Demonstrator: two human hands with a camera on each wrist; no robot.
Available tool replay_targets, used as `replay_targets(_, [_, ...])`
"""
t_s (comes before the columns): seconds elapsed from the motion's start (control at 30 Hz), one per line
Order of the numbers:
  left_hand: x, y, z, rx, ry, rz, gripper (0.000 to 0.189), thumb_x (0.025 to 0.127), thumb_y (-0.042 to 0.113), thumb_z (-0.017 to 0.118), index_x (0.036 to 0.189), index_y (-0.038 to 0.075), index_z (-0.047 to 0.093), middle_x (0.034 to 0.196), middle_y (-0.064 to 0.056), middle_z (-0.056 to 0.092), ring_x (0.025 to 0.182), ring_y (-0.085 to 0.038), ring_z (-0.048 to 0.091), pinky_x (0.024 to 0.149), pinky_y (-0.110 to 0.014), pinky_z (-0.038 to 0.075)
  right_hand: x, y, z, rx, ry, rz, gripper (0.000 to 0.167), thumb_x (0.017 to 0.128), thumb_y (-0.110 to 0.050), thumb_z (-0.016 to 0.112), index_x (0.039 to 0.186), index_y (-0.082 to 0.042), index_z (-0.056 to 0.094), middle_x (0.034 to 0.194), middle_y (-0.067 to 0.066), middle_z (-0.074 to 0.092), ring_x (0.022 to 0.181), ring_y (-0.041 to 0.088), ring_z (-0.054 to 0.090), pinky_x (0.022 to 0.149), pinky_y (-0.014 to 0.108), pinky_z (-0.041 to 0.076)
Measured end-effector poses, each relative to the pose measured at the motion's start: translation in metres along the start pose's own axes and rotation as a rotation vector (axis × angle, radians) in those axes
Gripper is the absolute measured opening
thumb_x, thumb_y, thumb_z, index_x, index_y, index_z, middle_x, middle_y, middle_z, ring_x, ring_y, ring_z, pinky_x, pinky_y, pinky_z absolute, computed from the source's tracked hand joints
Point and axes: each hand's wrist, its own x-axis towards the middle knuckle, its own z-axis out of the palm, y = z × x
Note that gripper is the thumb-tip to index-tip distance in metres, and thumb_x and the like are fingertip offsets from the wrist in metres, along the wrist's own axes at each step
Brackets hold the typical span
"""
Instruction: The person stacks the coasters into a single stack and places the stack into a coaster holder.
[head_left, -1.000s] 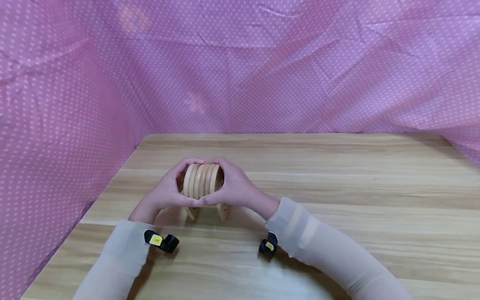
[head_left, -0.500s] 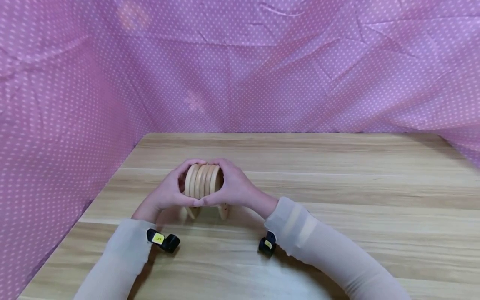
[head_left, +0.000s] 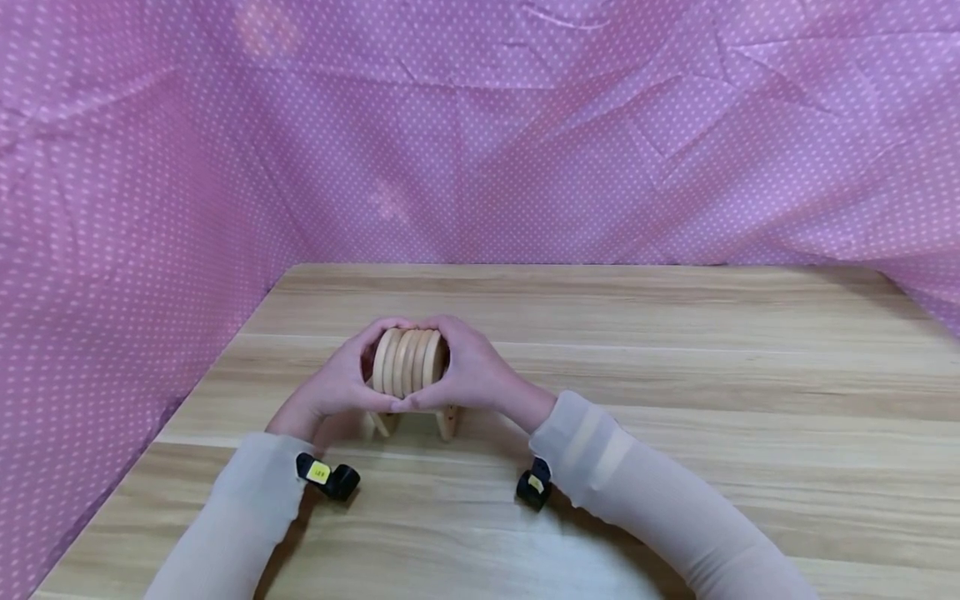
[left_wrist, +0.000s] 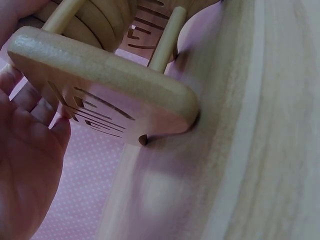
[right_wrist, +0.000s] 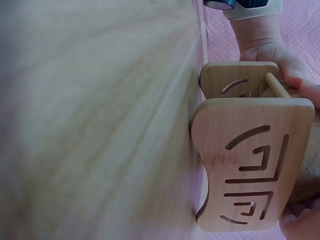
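Observation:
Several round wooden coasters point(head_left: 405, 363) stand on edge in a row in a low wooden rack point(head_left: 447, 423). From the left, my left hand point(head_left: 336, 379) curls round the row; my right hand point(head_left: 474, 367) does the same from the right. Thumbs meet in front and fingertips meet behind the coasters. In the left wrist view, the rack's near end panel point(left_wrist: 105, 75) has cut-out lines, and a round rod point(left_wrist: 169, 40) joins it to the other panel. The right wrist view shows the other carved panel point(right_wrist: 250, 165), its feet on the table.
The wood-grain table point(head_left: 675, 400) reaches well to the right of the rack. Pink dotted cloth point(head_left: 480, 167) hangs behind and at the sides. A small black camera point(head_left: 341, 482) sits at the left wrist, another camera point(head_left: 534, 487) at the right.
The left hand and the coasters' left side have shifted slightly to the right. The right hand stays nearly in place, and both hands keep their hold.

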Motion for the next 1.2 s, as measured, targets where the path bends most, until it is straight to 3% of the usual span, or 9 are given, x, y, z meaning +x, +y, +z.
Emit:
replay_targets(0.37, [0.0000,0.0011,-0.0004,0.137,-0.015,-0.063,0.086,0.063,0.006,0.083,0.134,0.014,0.035,0.125,-0.008,0.048,0.110,-0.020,0.049,0.094,-0.029,0.043,-0.0005,0.0036,0.0000,-0.060,-0.017,-0.031,0.085,0.057,-0.031,0.087,0.129,-0.012,0.047,0.121,0.000,0.054,0.106,0.014,0.052,0.092,0.031,0.044])
replay_targets(0.63, [0.0029,0.0034,-0.0016,0.203,-0.051,-0.098,0.080,0.063,0.015,0.084,0.129,0.021,0.040,0.126,-0.002,0.048,0.114,-0.021,0.046,0.099,-0.044,0.036,0.0025,0.0021,-0.0034,-0.090,-0.047,-0.032,0.083,0.055,-0.037,0.087,0.126,-0.013,0.052,0.117,-0.002,0.056,0.102,0.011,0.051,0.090,0.028,0.044])
replay_targets(1.0, [0.0029,0.0037,-0.0014,0.203,-0.052,-0.094,0.077,0.064,0.013,0.083,0.129,0.017,0.041,0.124,-0.006,0.050,0.111,-0.021,0.048,0.096,-0.038,0.040,0.0031,0.0010,-0.0040,-0.096,-0.063,-0.028,0.078,0.056,-0.037,0.087,0.121,-0.012,0.054,0.110,-0.002,0.056,0.095,0.011,0.051,0.083,0.026,0.045])
replay_targets(1.2, [0.0032,0.0048,-0.0014,0.201,-0.052,-0.089,0.077,0.065,0.013,0.083,0.129,0.016,0.041,0.125,-0.006,0.050,0.113,-0.022,0.048,0.098,-0.041,0.038,0.0029,0.0013,-0.0048,-0.095,-0.065,-0.035,0.077,0.056,-0.036,0.087,0.122,-0.013,0.053,0.111,-0.002,0.056,0.096,0.011,0.051,0.085,0.026,0.045])
